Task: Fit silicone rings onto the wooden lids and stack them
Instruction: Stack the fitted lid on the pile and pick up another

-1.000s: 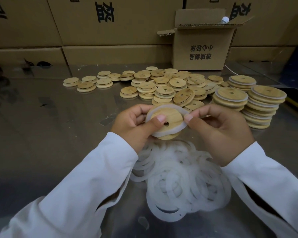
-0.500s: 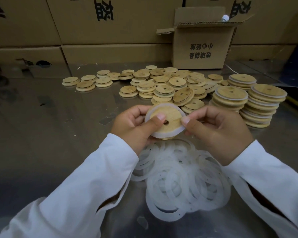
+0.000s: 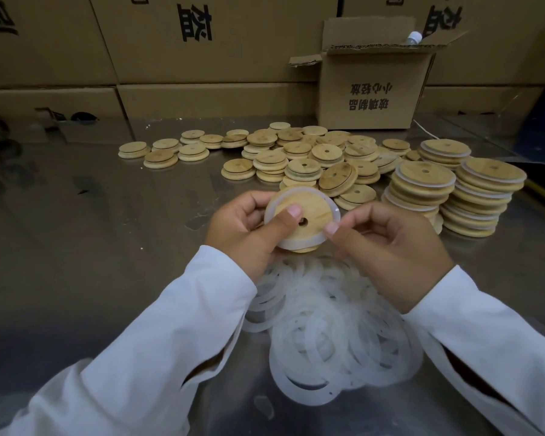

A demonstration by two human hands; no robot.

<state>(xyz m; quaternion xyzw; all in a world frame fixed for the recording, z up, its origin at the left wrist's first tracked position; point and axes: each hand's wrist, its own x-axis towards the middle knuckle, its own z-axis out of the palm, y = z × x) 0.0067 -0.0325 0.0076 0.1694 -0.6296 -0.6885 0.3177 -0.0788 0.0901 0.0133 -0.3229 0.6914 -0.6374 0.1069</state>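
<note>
Head: left hand (image 3: pixel 243 229), right hand (image 3: pixel 387 247) pinch lid (image 3: pixel 310 207) edges; ring (image 3: pixel 291 244) seemingly seated; tabletop (image 3: pixel 92 234) spreads leftward.

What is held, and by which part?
Left hand grips the wooden lid by its left edge, thumb on its face; right hand pinches the silicone ring at its right side.

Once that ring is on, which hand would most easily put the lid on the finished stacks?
Probably the right hand: the ringed stacks stand on its side, and it pinches the ring on the lid. The left hand would have to cross over.
</note>
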